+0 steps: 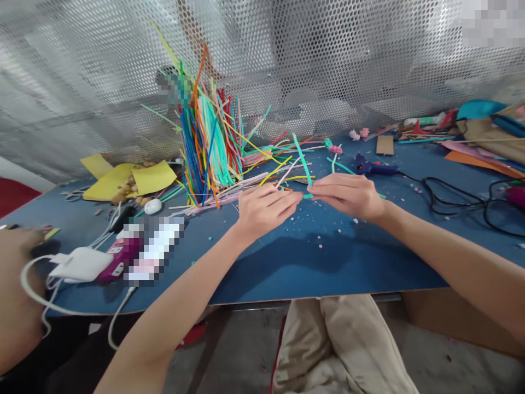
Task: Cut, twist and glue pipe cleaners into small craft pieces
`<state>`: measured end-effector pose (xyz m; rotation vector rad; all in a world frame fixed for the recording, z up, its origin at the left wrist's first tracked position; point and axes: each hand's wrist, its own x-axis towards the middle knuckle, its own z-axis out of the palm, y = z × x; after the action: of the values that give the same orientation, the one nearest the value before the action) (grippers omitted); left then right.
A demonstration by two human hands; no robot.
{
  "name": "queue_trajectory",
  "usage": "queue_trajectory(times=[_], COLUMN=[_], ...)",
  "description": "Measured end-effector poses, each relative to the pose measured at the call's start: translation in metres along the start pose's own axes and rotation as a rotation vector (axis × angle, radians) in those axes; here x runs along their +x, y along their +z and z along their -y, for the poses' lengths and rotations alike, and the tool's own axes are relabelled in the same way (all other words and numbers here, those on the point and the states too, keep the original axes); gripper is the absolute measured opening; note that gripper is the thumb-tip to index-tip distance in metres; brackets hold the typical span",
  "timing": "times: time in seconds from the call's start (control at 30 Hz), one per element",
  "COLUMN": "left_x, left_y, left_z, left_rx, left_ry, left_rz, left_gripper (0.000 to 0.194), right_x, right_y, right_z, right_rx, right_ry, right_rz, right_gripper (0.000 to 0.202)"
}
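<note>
Between my two hands, above the blue table (287, 268), is a green pipe cleaner (302, 158), one length rising upright and a short bit lying level between the fingertips. My left hand (268, 209) has its fingers pressed together on the left end of the short bit. My right hand (346, 196) pinches the pipe cleaner near its bend, with the upright length beside the fingertips. Loose yellow and pink pipe cleaners lie just behind my left hand. Small pink and green scraps are scattered below both hands.
Bundles of coloured pipe cleaners (215, 148) stand back left. A purple glue gun (379, 167) with a black cable lies right. A white charger (84, 265), a power strip (118, 257) and a blurred-out phone (158, 249) lie left, near another person's arm (18, 295).
</note>
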<state>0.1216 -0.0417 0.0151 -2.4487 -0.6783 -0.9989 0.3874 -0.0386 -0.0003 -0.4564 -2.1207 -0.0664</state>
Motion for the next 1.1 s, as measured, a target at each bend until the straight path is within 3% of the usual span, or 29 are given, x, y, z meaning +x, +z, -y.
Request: queue_trajectory(times=[0.2,0.33,0.43,0.53,0.7,0.9,1.1], left_x=[0.000,0.004,0.009,0.016,0.021,0.018,0.015], left_y=[-0.007,0.003,0.004,-0.003,-0.011,-0.008,-0.005], left_z=[0.005,-0.001,-0.004,-0.003,0.007,0.017,0.022], left_rx=[0.018,-0.017,-0.148,-0.334,-0.679,-0.903,-0.971], left_ry=[0.069,-0.020,-0.168,-0.310,-0.471,-0.560,-0.585], left_rz=[-0.003,-0.032,0.077,0.266,0.556,0.725,0.808], left_gripper=[0.027,0.016,0.018,0.029,0.043,0.042,0.041], right_x=[0.002,-0.001,-0.003,-0.004,-0.002,0.002,0.002], right_y=[0.005,0.009,0.009,0.008,0.008,0.005,0.002], right_z=[0.012,0.009,0.004,0.000,-0.004,-0.001,-0.001], right_rx=[0.001,-0.013,-0.054,-0.124,-0.166,-0.183,-0.149], right_ry=[0.098,0.088,0.044,-0.023,-0.236,-0.368,-0.419], right_rz=[-0.063,-0.126,-0.070,-0.020,0.025,0.091,0.154], right_gripper=[0.020,0.022,0.021,0.022,0.029,0.024,0.026])
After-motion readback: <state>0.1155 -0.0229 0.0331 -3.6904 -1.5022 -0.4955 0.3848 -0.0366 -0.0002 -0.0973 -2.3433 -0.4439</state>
